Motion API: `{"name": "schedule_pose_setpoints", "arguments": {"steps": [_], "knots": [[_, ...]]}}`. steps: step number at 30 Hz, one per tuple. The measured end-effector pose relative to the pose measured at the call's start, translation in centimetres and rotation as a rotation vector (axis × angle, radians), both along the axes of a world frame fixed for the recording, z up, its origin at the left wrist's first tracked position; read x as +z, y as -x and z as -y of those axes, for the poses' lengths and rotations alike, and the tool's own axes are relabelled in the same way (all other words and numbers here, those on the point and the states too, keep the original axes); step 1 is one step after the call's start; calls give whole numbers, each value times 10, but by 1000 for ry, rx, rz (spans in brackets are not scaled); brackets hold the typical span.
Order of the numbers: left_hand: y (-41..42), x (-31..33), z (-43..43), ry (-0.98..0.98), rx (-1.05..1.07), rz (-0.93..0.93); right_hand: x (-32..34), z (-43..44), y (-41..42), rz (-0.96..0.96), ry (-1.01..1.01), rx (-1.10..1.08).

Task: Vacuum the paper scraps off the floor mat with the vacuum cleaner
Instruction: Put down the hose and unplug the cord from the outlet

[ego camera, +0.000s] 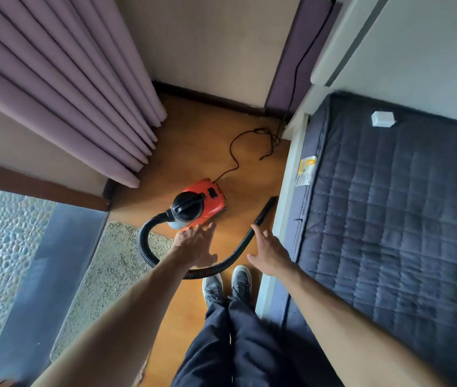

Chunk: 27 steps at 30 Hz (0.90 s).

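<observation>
Vacuum cleaner (207,201): small canister with a red body, a black domed top with a carry handle and a pale front end. It stands on the wooden floor (194,141), near the long side of the bed (389,219) but apart from it.
Hose (145,241): black and ribbed. It leaves the front end, loops away from the bed over a corner of the mat, then curves back toward the bed.
Nozzle (265,210): black and narrow, lying on the floor just beside the bed frame.
Cord (233,152): thin and black, trailing from the rear toward the wall corner at the bed's far end.
Floor mat (115,269): beige, coarse pile, farther from the bed than the canister.
Left hand (194,247): fingers straight and spread above the canister's near edge, holding nothing. Whether they touch it is unclear.
Right hand (270,255): nearer the bed, fingers spread, index tip at the hose end. Whether it touches cannot be told.
Bed: dark quilted mattress with a small white box (383,119) lying on it.
</observation>
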<state>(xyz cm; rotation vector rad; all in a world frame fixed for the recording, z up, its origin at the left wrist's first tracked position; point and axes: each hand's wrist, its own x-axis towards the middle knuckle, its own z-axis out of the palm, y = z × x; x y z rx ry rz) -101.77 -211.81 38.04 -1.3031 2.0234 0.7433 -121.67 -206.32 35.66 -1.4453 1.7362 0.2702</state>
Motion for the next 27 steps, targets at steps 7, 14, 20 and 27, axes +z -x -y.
{"name": "schedule_pose_setpoints", "arguments": {"steps": [7, 14, 20, 27], "knots": [[-10, 52, -1, 179, 93, -122, 61, 3, 2, -31, 98, 29], [-22, 91, 5, 261, 110, -159, 97, 5, 1, -97, 147, 20], [-25, 113, 17, 309, 114, -223, 116, 16, -4, -94, 212, -11], [-9, 134, 49, 344, 68, -214, 131, 39, 8, -140, 230, -43]]}}
